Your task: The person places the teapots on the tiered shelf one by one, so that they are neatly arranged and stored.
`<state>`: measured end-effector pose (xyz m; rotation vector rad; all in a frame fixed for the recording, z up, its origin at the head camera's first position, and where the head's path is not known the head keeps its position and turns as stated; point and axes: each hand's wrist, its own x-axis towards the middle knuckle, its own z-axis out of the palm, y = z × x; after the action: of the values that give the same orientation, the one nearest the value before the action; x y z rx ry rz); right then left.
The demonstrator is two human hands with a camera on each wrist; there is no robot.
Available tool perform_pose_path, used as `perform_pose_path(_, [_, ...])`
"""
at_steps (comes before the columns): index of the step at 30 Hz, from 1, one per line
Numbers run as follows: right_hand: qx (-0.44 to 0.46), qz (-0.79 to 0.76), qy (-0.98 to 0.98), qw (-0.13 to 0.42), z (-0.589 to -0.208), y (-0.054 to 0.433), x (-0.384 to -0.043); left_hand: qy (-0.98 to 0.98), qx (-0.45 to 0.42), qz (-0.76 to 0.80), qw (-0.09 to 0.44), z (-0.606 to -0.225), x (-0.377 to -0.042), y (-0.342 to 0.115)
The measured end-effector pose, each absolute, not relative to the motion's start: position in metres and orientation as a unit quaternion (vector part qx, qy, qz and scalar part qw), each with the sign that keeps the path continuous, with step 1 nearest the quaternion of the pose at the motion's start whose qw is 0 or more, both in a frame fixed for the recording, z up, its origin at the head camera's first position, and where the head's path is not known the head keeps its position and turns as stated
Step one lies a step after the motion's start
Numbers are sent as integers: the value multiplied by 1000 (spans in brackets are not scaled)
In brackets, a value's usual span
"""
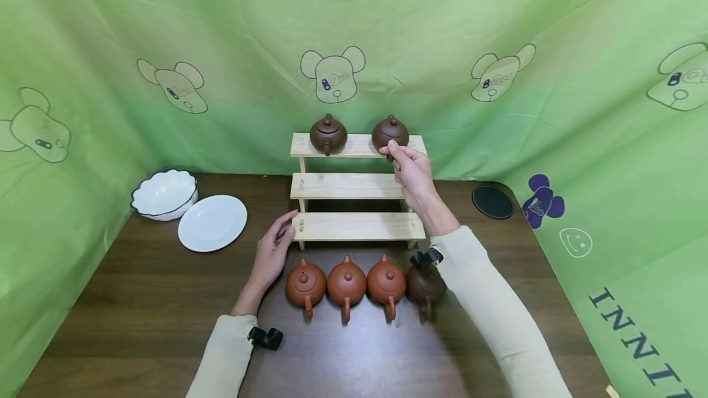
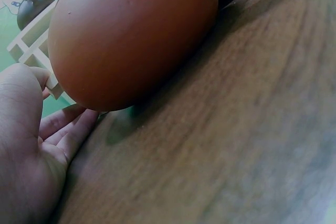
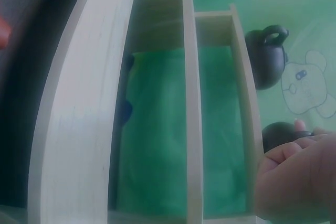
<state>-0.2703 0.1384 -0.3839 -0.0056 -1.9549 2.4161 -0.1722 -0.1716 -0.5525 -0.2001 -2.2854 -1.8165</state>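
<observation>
On the right of the top shelf of a pale wooden three-tier rack (image 1: 354, 185) sits a dark brown teapot (image 1: 390, 129). My right hand (image 1: 413, 172) pinches its handle, which the fingers largely cover. To its left on that shelf stands another dark brown teapot (image 1: 328, 134), spout and handle in line toward me. My left hand (image 1: 272, 247) touches the left end of the lowest shelf, fingers loosely extended. Beside that hand, an orange-brown teapot (image 2: 131, 35) fills much of the left wrist view. In the right wrist view, the right hand (image 3: 302, 177) overlaps the held teapot (image 3: 278, 134).
Before the rack, a row holds three orange-brown teapots (image 1: 346, 283) and a dark teapot (image 1: 426, 287), partly under the right sleeve. At left are a scalloped white bowl (image 1: 165, 194) and a white plate (image 1: 212, 223). A black round mat (image 1: 493, 202) lies right; green curtain surrounds the table.
</observation>
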Motion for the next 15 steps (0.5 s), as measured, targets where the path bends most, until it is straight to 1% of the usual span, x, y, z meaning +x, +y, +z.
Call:
perform_pose_path(4, [-5, 772, -635, 22, -384, 141, -271, -776, -70, -617, 112, -550, -171, -170])
perform_pose_path(8, [-12, 773, -634, 16, -384, 142, -271, -769, -88, -621, 123, -561, -176, -174])
perform_pose_path(12, [-10, 774, -633, 5, -383, 142, -272, -770, -82, -623, 110, -579, -186, -181])
perform_pose_path(15, [-10, 773, -634, -1, -382, 143, -271, -771, -75, -624, 98, -586, -190, -183])
